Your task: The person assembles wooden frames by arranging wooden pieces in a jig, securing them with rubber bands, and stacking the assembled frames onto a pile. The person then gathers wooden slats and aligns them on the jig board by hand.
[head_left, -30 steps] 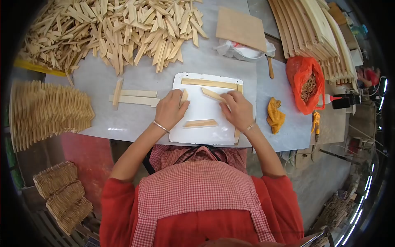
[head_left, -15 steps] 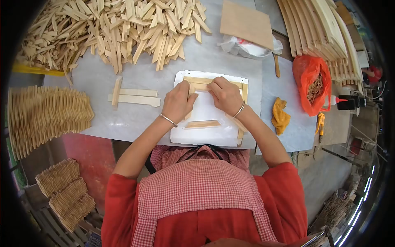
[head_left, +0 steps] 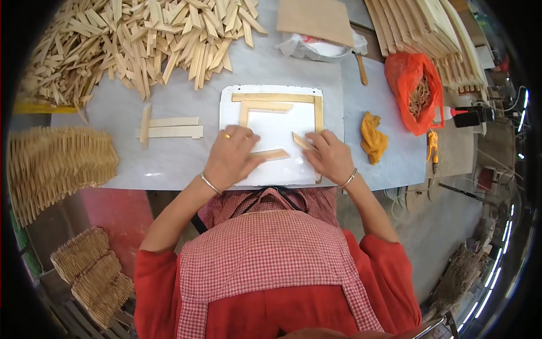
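A white board (head_left: 271, 127) lies in front of me, with wooden edge strips (head_left: 274, 98) along its top and right side. Near its upper left, two wood pieces (head_left: 268, 106) meet at a corner. My left hand (head_left: 230, 157), a ring on one finger, is at the board's left side, thumb and fingers apart around the left end of a loose wood strip (head_left: 272, 154). Whether it touches the strip is blurred. On the right, my right hand (head_left: 331, 157) grips a short wood strip (head_left: 302, 140) with mitred end, tilted over the board.
Left of the board lie several loose slats (head_left: 172, 131). A large heap of cut strips (head_left: 164, 39) covers the back left, beside stacked frames (head_left: 62, 164). To the right are a yellow cloth (head_left: 372, 137), a red bag (head_left: 412, 93) and a brown panel (head_left: 314, 21).
Both hands have let go of the two corner pieces and come back toward me. My right hand has picked up a strip; my left has reached the other loose strip. The camera view has shifted.
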{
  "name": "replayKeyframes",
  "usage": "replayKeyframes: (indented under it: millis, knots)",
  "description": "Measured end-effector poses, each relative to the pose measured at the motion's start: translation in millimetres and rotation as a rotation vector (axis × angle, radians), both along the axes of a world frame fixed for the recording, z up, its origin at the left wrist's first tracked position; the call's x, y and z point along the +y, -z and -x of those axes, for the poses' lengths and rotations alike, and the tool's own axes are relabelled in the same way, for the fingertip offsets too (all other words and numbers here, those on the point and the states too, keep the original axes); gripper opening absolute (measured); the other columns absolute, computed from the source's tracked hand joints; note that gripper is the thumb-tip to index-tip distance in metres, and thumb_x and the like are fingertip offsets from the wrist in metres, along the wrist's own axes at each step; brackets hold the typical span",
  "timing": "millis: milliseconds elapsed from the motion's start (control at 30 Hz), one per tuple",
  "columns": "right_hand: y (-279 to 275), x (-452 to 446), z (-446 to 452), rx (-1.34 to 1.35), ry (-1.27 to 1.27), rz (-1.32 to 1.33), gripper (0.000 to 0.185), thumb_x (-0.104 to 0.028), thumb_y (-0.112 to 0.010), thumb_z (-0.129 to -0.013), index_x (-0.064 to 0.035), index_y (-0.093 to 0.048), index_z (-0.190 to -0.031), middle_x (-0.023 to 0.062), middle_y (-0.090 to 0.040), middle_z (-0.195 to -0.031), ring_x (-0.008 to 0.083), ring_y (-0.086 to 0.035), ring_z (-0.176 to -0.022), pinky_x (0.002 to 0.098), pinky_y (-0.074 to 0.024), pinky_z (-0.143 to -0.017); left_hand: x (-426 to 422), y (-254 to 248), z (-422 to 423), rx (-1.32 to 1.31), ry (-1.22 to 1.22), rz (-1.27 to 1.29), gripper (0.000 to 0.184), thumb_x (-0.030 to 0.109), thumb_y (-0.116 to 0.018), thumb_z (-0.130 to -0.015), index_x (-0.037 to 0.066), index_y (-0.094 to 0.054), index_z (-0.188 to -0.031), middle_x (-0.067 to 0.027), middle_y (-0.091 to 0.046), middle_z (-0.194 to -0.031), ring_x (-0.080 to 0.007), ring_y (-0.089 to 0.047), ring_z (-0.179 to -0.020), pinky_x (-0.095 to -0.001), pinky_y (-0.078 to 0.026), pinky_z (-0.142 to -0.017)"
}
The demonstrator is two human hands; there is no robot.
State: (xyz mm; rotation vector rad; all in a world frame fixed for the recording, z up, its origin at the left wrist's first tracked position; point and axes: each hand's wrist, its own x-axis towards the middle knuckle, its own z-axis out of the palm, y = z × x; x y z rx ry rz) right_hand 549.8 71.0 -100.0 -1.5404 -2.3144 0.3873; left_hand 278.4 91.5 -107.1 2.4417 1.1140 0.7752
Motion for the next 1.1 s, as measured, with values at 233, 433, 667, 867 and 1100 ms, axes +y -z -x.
replayKeyframes:
  millis: [233,433,667,867,1100]
  knots:
    - [18.7,14.4,26.9,0.084,0.136,0.019,0.037,-0.018,-0.069,-0.080,-0.0028,-0.057,-0.111,0.0117,-0.058,-0.084,0.0256,-0.062,-0.067,0.0353,-0.0506,-0.058,-11.4,9.9,-16.1,0.003,0.097,-0.005,0.021,0.012,-0.069,-0.073,0.005,-0.061,-0.091,-0.0072,-0.056,-0.092,-0.0256,-0.052,-0.090,-0.0376,-0.041,-0.078]
    - [24.6,29.3,51.6,0.102,0.219,0.044,0.042,-0.020,-0.068,-0.079,0.0030,-0.051,-0.109,0.0182,-0.057,-0.087,0.0349,-0.062,-0.069,0.0399,-0.0524,-0.058,-7.7,8.7,-18.4,-0.019,0.066,-0.032,0.019,0.010,-0.069,-0.073,0.006,-0.061,-0.090,-0.0061,-0.055,-0.091,-0.0247,-0.051,-0.088,-0.0368,-0.040,-0.077]
    - [22.8,31.0,54.8,0.046,0.205,0.045,0.043,-0.021,-0.068,-0.079,0.0039,-0.051,-0.110,0.0184,-0.057,-0.088,0.0342,-0.062,-0.070,0.0392,-0.0527,-0.058,-3.9,12.6,-18.8,-0.027,0.056,-0.024,0.021,0.010,-0.070,-0.071,0.007,-0.061,-0.090,-0.0057,-0.055,-0.092,-0.0241,-0.051,-0.089,-0.0363,-0.040,-0.077]
    - [23.5,29.4,54.9,0.052,0.200,0.025,0.042,-0.021,-0.068,-0.079,0.0040,-0.050,-0.109,0.0184,-0.056,-0.088,0.0340,-0.062,-0.069,0.0385,-0.0526,-0.057,-1.7,14.6,-18.5,-0.018,0.043,-0.035,0.022,0.012,-0.070,-0.070,0.007,-0.061,-0.089,-0.0049,-0.055,-0.092,-0.0229,-0.051,-0.090,-0.0362,-0.040,-0.075]
    - [28.9,31.6,54.0,0.087,0.228,0.012,0.039,-0.019,-0.069,-0.079,0.0027,-0.054,-0.108,0.0173,-0.058,-0.086,0.0318,-0.061,-0.068,0.0379,-0.0515,-0.058,1.8,19.1,-16.6,-0.016,0.028,-0.046,0.031,0.016,-0.073,-0.068,0.006,-0.061,-0.095,-0.0059,-0.056,-0.098,-0.0237,-0.051,-0.093,-0.0366,-0.040,-0.077]
